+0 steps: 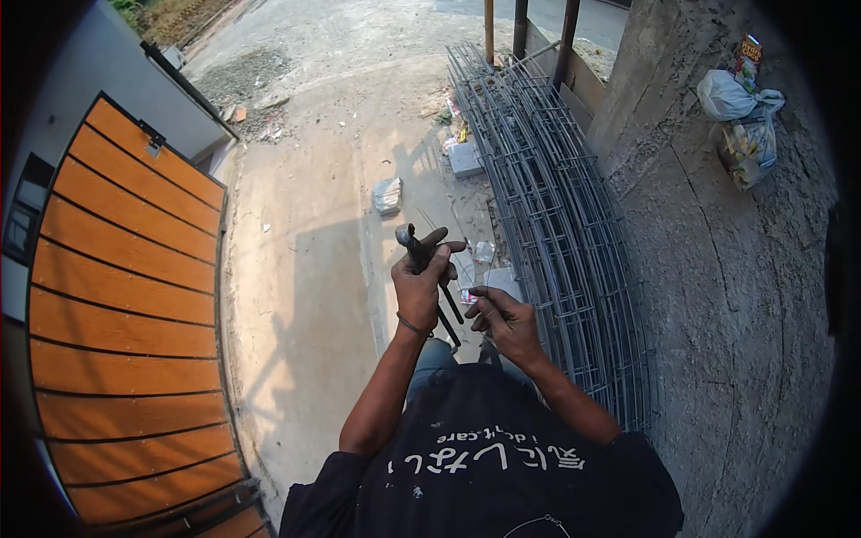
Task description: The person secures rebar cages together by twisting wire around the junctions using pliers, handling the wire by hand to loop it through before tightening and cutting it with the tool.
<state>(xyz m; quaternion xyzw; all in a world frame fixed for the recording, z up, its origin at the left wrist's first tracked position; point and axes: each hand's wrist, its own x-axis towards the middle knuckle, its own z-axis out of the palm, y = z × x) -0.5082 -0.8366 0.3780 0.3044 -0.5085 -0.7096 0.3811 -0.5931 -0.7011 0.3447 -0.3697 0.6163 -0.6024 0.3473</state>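
My left hand (418, 278) grips a pair of dark end-cutting pincers (406, 235), head upward, long black handles hanging below my fingers. Thin wire (435, 229) rises beside the pincers and runs down toward my right hand (502, 323), which pinches it between thumb and index finger, a little lower and to the right. Both forearms reach in from below over my dark T-shirt. Past my hands, small pale litter (484, 251) and flat light pieces lie on the concrete.
Long bundles of steel rebar mesh (556, 206) lie along my right, beside a rough concrete wall (682, 269) with plastic bags (744, 148). An orange slatted gate (126, 332) stands on my left. A wrapped bundle (387, 195), grey block (465, 160) and upright poles (521, 27) are ahead.
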